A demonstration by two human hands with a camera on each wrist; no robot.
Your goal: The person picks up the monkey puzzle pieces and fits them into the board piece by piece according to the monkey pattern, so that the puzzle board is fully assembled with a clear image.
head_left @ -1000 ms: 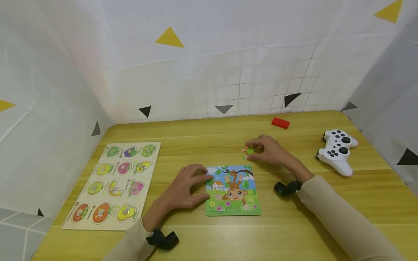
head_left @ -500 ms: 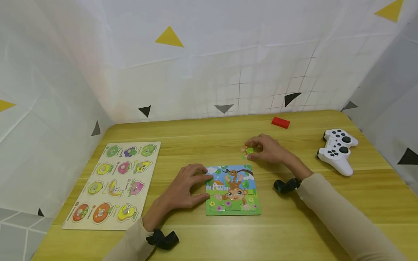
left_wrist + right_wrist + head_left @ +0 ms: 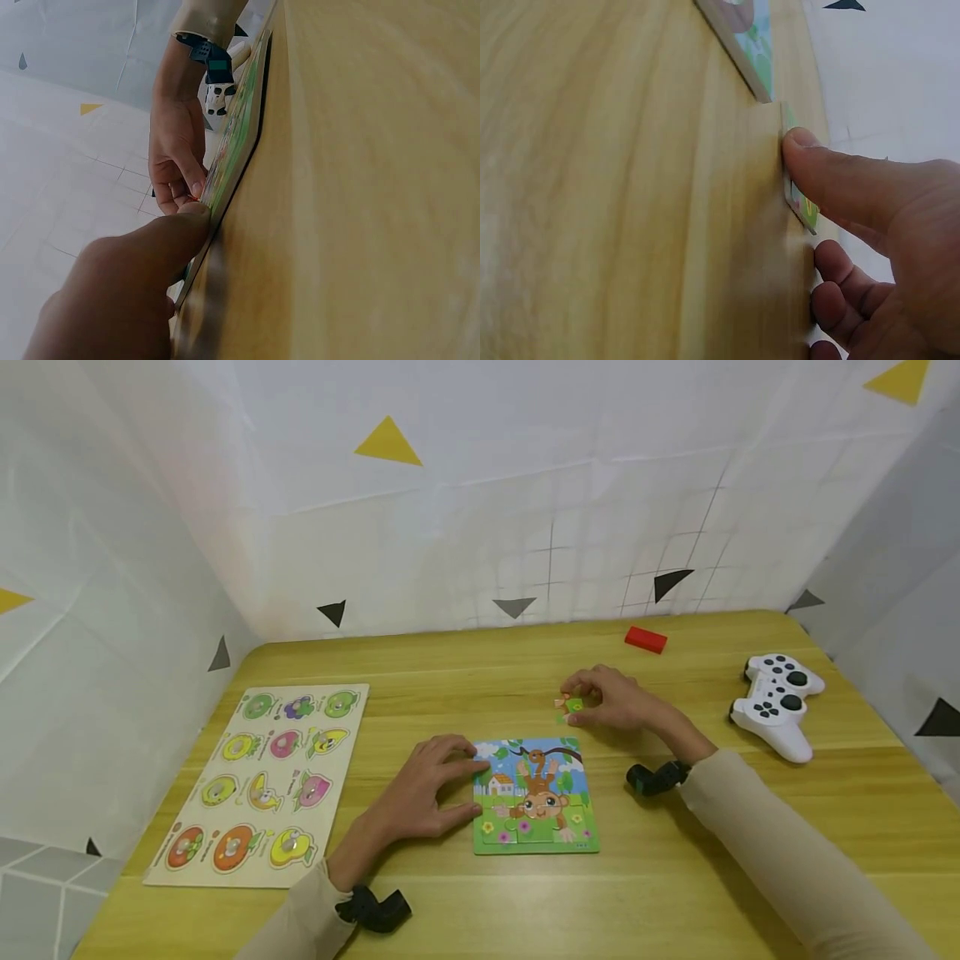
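Observation:
A square jigsaw puzzle (image 3: 528, 797) with a monkey, a house and flowers lies flat on the table in the head view. My left hand (image 3: 429, 789) rests at its left side, the thumb and fingers spread along the edge and touching it. Beyond the puzzle's top right corner, my right hand (image 3: 615, 702) pinches a small green puzzle piece (image 3: 567, 706) between thumb and index finger. In the right wrist view the thumb lies on that puzzle piece (image 3: 806, 210), close to the table, and the other fingers curl below it; the index fingertip is hidden.
A fruit-picture knob board (image 3: 281, 760) lies at the left of the wooden table (image 3: 540, 902). At the right is a white game controller (image 3: 776, 706). A red block (image 3: 646, 640) lies near the back edge, before a white cloth wall (image 3: 450, 543).
Both hands, the puzzle and the held piece stay in place. Only the head view has tilted very slightly.

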